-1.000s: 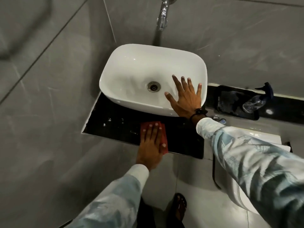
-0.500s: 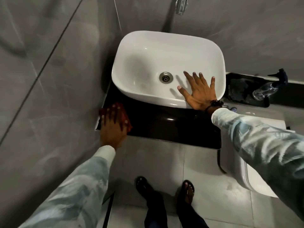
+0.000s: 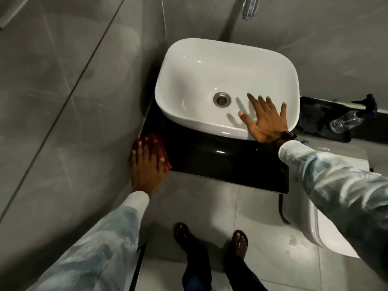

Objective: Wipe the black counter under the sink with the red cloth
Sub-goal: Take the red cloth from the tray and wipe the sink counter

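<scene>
A white basin (image 3: 199, 66) sits on a glossy black counter (image 3: 226, 164). My left hand (image 3: 147, 166) lies flat on the red cloth (image 3: 162, 153), pressing it onto the counter's front left corner, next to the grey wall. Most of the cloth is hidden under my fingers. My right hand (image 3: 265, 119) rests spread open on the basin's front right rim, with fingers reaching into the bowl and a dark band at the wrist.
A chrome tap (image 3: 248, 8) sticks out of the wall above the basin. To the right, a clear spray bottle (image 3: 348, 119) lies on a black tray (image 3: 315, 122). A white toilet (image 3: 327, 223) stands at lower right. My feet (image 3: 210, 238) are on the pale floor tiles.
My left hand slid the red cloth from the counter's front middle to its left corner and now holds near the wall. My right hand stayed on the basin rim.
</scene>
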Available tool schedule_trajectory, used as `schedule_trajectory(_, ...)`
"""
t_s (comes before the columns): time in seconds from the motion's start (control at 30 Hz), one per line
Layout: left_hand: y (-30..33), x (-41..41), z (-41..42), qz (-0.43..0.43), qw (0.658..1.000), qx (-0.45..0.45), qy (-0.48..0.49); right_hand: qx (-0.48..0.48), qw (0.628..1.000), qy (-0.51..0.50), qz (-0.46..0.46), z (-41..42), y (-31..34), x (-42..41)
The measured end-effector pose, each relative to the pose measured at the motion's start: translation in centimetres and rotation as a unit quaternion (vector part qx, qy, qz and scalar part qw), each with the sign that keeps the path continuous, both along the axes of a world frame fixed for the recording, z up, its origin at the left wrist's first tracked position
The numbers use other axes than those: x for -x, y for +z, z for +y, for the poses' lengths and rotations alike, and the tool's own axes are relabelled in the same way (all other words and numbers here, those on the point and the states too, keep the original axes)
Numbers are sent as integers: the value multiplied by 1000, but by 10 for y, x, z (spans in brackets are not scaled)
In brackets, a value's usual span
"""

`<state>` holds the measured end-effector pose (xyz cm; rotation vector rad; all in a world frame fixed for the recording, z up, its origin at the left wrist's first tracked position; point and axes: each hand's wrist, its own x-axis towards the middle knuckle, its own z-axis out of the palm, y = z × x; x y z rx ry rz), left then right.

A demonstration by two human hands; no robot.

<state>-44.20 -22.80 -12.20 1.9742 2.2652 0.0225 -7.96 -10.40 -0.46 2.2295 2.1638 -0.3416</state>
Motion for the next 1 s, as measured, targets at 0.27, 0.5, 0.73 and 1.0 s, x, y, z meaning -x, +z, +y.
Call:
schedule_trajectory(0.27,4,-153,-39,-66,987,9,-146,2,1000,2,-3,1,-1,0)
schedule_trajectory(0.5,31,-286,-51,-136,946,85,-281,-214,957,-27,196,-29,10,-21)
schedule_trajectory(0.73,49,-274,-5,-111,949,117,-273,-281,868,-315,261,-144,-27,-65)
schedule_trajectory(1.0,49,-261,11,-122,954,155,-227,89,588,-597,539,-223,-68,-25)
